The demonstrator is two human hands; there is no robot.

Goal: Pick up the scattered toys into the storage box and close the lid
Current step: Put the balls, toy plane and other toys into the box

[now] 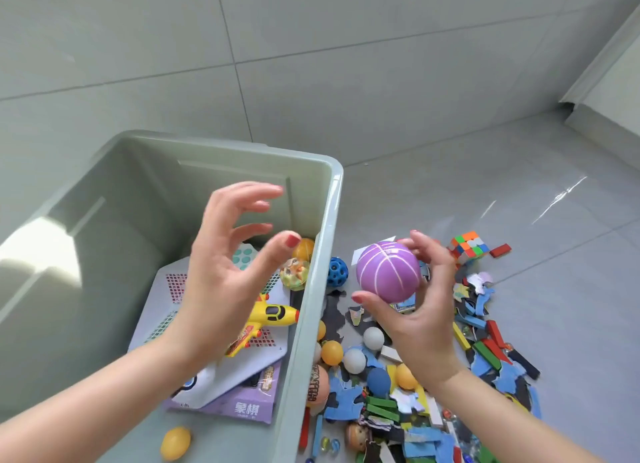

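Observation:
A pale green storage box stands open on the floor at the left. Inside it lie a yellow toy plane, flat game boards, a clear capsule toy and a yellow egg. My left hand hovers over the box, fingers spread and loosely curved, holding nothing. My right hand grips a purple ball with white lines just outside the box's right wall, above the scattered toys.
Right of the box the floor holds a pile of toys: a blue holed ball, a puzzle cube, orange and white balls, coloured blocks and foam puzzle pieces. Bare grey tiles lie beyond. No lid is in view.

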